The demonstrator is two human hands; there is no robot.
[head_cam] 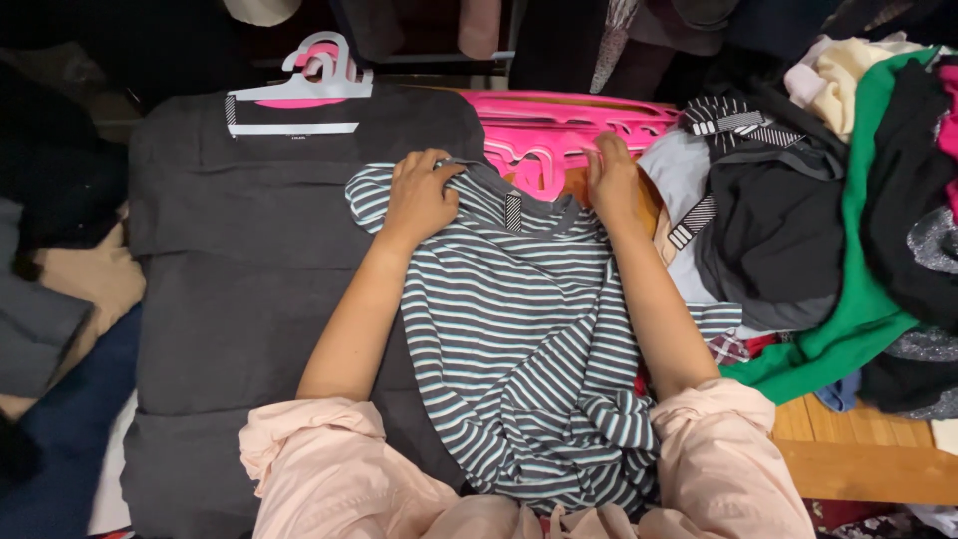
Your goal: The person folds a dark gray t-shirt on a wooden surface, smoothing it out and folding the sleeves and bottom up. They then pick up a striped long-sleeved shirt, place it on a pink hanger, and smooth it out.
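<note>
Head view: left hand (pixel 419 200), right hand (pixel 613 180) grip striped shirt (pixel 529 339) shoulders.

The striped shirt (pixel 539 339) is a soft, thin knit cloth, matt, in grey and pale blue-white bands, wrinkled where it bunches at the bottom. The left hand (pixel 419 200) and the right hand (pixel 611 185) press on its neckline, which has a ribbed grey trim. Under it lies a dark grey garment (pixel 239 289) of smooth, matt woven cloth, flat with a few creases. The pink hangers (pixel 559 130) are hard plastic with a slight sheen; the white hanger (pixel 299 95) is plastic too, smooth and dull. The green cloth (pixel 858 299) looks soft and matt. The table edge (pixel 868 459) is smooth, lightly glossy wood. The rolled pink sleeves (pixel 329 469) are crumpled thin fabric.
</note>
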